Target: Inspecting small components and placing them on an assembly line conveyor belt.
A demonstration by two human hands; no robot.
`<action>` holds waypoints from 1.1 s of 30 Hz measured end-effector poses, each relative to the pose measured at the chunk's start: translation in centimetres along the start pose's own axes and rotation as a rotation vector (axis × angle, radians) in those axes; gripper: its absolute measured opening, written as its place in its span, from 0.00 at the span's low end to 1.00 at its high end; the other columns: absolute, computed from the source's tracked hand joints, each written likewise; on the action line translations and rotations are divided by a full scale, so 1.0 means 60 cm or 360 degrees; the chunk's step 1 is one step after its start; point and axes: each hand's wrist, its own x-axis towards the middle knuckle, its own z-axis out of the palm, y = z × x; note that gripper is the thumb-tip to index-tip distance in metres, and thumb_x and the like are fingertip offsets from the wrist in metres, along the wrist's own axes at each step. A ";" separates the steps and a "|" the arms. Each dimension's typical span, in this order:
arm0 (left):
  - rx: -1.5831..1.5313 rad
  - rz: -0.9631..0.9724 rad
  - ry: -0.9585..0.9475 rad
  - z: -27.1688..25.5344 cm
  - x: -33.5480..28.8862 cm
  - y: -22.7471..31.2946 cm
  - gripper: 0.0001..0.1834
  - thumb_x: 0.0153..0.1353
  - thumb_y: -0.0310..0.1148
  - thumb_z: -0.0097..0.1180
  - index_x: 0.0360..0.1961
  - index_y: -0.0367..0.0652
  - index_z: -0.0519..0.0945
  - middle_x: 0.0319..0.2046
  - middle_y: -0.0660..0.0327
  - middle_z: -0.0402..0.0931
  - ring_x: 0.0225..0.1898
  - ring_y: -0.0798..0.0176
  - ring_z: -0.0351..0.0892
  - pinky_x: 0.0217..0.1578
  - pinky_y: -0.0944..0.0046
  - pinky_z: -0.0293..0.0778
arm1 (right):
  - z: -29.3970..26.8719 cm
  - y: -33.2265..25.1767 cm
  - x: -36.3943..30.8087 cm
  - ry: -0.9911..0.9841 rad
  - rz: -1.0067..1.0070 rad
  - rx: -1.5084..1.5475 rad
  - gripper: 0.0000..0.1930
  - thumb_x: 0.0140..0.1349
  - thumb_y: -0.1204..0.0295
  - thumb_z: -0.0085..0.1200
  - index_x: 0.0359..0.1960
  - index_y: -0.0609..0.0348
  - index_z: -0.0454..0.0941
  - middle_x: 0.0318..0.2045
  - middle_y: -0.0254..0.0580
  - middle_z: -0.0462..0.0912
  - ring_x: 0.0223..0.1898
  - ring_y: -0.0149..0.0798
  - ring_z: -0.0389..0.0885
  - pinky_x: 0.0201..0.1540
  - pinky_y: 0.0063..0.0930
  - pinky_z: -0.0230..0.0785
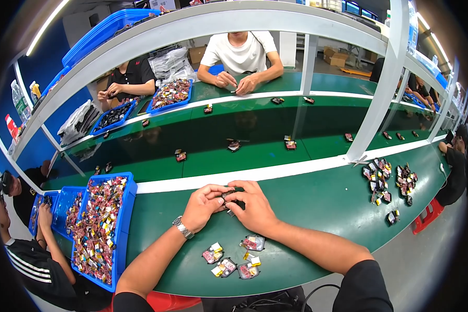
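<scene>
My left hand (197,208) and my right hand (256,209) meet over the green bench, fingers pinched around a small black casing (228,194). Fingers cover most of the casing, so its inside does not show. On the bench just nearer to me lie several small electronic assemblies (224,268), with clear-grey and black housings, red circuit boards and white-and-yellow battery packs. One of these assemblies (254,242) rests below my right wrist.
At left stands a blue tray (130,208) heaped with red boards and batteries. Clusters of assemblies (378,179) lie at right. Beyond a white rail (192,180), a green conveyor (208,166) carries spaced units. A white post (372,99) rises at right. Co-workers sit opposite and at left.
</scene>
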 end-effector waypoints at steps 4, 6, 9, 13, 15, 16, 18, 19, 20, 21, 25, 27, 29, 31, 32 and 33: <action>-0.0016 0.0020 -0.0021 0.000 0.000 0.004 0.16 0.64 0.20 0.51 0.54 0.35 0.71 0.54 0.53 0.75 0.52 0.63 0.78 0.52 0.63 0.80 | 0.001 0.002 0.003 0.0056 0.0026 0.0092 0.06 0.56 0.74 0.62 0.36 0.55 0.84 0.51 0.38 0.79 0.56 0.46 0.72 0.58 0.38 0.66; -0.0028 0.0014 -0.0033 -0.001 0.000 0.004 0.16 0.64 0.20 0.51 0.54 0.35 0.71 0.54 0.53 0.74 0.52 0.63 0.78 0.52 0.63 0.79 | 0.001 0.005 0.004 0.0052 0.0051 0.0132 0.06 0.57 0.73 0.61 0.36 0.57 0.84 0.51 0.40 0.78 0.56 0.46 0.72 0.58 0.38 0.67; 0.0008 -0.0005 -0.0034 -0.005 0.001 0.003 0.17 0.64 0.21 0.52 0.54 0.35 0.70 0.54 0.53 0.74 0.52 0.62 0.78 0.52 0.62 0.79 | 0.001 0.004 0.003 0.0028 0.0092 0.0180 0.07 0.57 0.73 0.61 0.37 0.56 0.85 0.51 0.39 0.78 0.56 0.45 0.72 0.58 0.37 0.67; -0.0046 -0.0006 -0.0040 -0.008 0.001 -0.003 0.17 0.64 0.22 0.53 0.54 0.34 0.70 0.54 0.52 0.75 0.52 0.61 0.79 0.52 0.61 0.79 | 0.002 0.005 0.001 -0.0006 0.0105 0.0178 0.07 0.56 0.73 0.62 0.37 0.55 0.85 0.52 0.38 0.79 0.56 0.45 0.73 0.58 0.36 0.67; -0.0044 -0.0007 -0.0043 -0.008 0.002 -0.003 0.18 0.64 0.22 0.54 0.54 0.34 0.70 0.54 0.52 0.75 0.52 0.61 0.79 0.52 0.61 0.79 | 0.004 0.011 0.002 0.0001 0.0129 0.0245 0.07 0.57 0.73 0.62 0.37 0.54 0.85 0.52 0.38 0.79 0.56 0.45 0.74 0.58 0.36 0.67; -0.0059 -0.0004 -0.0059 -0.006 0.002 -0.001 0.18 0.64 0.22 0.54 0.54 0.34 0.70 0.54 0.52 0.75 0.52 0.61 0.79 0.52 0.61 0.79 | 0.004 0.013 0.002 0.0007 0.0152 0.0309 0.07 0.57 0.73 0.62 0.38 0.53 0.86 0.52 0.38 0.79 0.55 0.44 0.74 0.58 0.36 0.67; -0.0073 0.0000 -0.0075 -0.005 0.002 0.001 0.18 0.64 0.22 0.54 0.54 0.34 0.70 0.54 0.52 0.75 0.52 0.61 0.79 0.52 0.60 0.79 | 0.003 0.014 0.002 0.0001 0.0157 0.0311 0.08 0.56 0.73 0.62 0.38 0.53 0.86 0.52 0.39 0.79 0.55 0.44 0.74 0.58 0.36 0.67; -0.0095 -0.0009 -0.0078 -0.005 0.001 0.002 0.18 0.64 0.22 0.54 0.54 0.34 0.70 0.53 0.52 0.75 0.52 0.61 0.79 0.52 0.60 0.79 | 0.003 0.014 0.002 -0.0009 0.0159 0.0313 0.08 0.56 0.73 0.62 0.38 0.52 0.86 0.52 0.39 0.79 0.55 0.44 0.75 0.58 0.36 0.68; -0.0117 -0.0017 -0.0081 -0.006 0.001 0.002 0.17 0.64 0.21 0.54 0.54 0.34 0.70 0.53 0.52 0.75 0.51 0.61 0.79 0.52 0.60 0.79 | 0.003 0.013 0.002 -0.0008 0.0159 0.0314 0.08 0.56 0.73 0.62 0.38 0.52 0.86 0.52 0.39 0.79 0.55 0.44 0.75 0.58 0.36 0.68; -0.0117 -0.0017 -0.0082 -0.006 0.000 0.003 0.17 0.64 0.21 0.54 0.54 0.34 0.70 0.53 0.52 0.75 0.51 0.61 0.79 0.52 0.60 0.79 | 0.002 0.013 0.002 -0.0020 0.0154 0.0307 0.08 0.56 0.73 0.62 0.38 0.52 0.86 0.52 0.39 0.79 0.55 0.44 0.74 0.58 0.36 0.68; -0.0047 -0.0026 -0.0069 -0.007 -0.001 0.001 0.17 0.65 0.19 0.50 0.55 0.34 0.71 0.53 0.52 0.76 0.52 0.63 0.79 0.52 0.63 0.79 | -0.001 0.011 0.001 -0.0009 0.0028 0.0199 0.09 0.57 0.74 0.61 0.39 0.53 0.85 0.54 0.39 0.77 0.57 0.46 0.72 0.58 0.37 0.68; -0.0033 -0.0008 -0.0075 -0.007 -0.002 0.000 0.16 0.65 0.20 0.51 0.55 0.34 0.71 0.54 0.52 0.75 0.52 0.62 0.79 0.52 0.63 0.79 | -0.005 0.001 0.001 -0.0005 -0.0013 0.0209 0.09 0.57 0.74 0.61 0.40 0.53 0.85 0.55 0.40 0.76 0.58 0.46 0.72 0.58 0.37 0.68; -0.0115 0.0072 -0.0028 -0.007 -0.003 -0.001 0.16 0.66 0.21 0.52 0.54 0.34 0.71 0.54 0.52 0.75 0.53 0.62 0.78 0.52 0.63 0.79 | -0.008 -0.008 0.003 0.0001 -0.0057 0.0218 0.10 0.57 0.75 0.61 0.41 0.53 0.85 0.56 0.40 0.75 0.58 0.47 0.71 0.57 0.38 0.68; -0.0164 0.0098 -0.0045 -0.012 0.001 -0.005 0.15 0.66 0.22 0.52 0.54 0.34 0.71 0.55 0.52 0.75 0.53 0.61 0.78 0.53 0.62 0.78 | -0.009 -0.014 0.006 0.0054 -0.0188 0.0070 0.11 0.56 0.77 0.61 0.41 0.53 0.84 0.56 0.41 0.75 0.58 0.48 0.71 0.56 0.38 0.69; -0.0213 0.0123 -0.0064 -0.013 0.002 -0.005 0.15 0.66 0.22 0.53 0.53 0.35 0.71 0.55 0.52 0.74 0.54 0.60 0.78 0.54 0.61 0.78 | -0.009 -0.013 0.006 0.0055 -0.0191 0.0071 0.11 0.56 0.77 0.61 0.41 0.53 0.84 0.56 0.41 0.75 0.58 0.48 0.71 0.56 0.38 0.69; -0.0210 0.0125 -0.0066 -0.013 0.002 -0.005 0.15 0.66 0.22 0.53 0.53 0.35 0.71 0.55 0.52 0.74 0.54 0.60 0.78 0.54 0.61 0.78 | -0.010 -0.010 0.006 0.0097 -0.0227 0.0025 0.11 0.55 0.77 0.61 0.40 0.54 0.84 0.55 0.41 0.75 0.57 0.47 0.71 0.55 0.37 0.70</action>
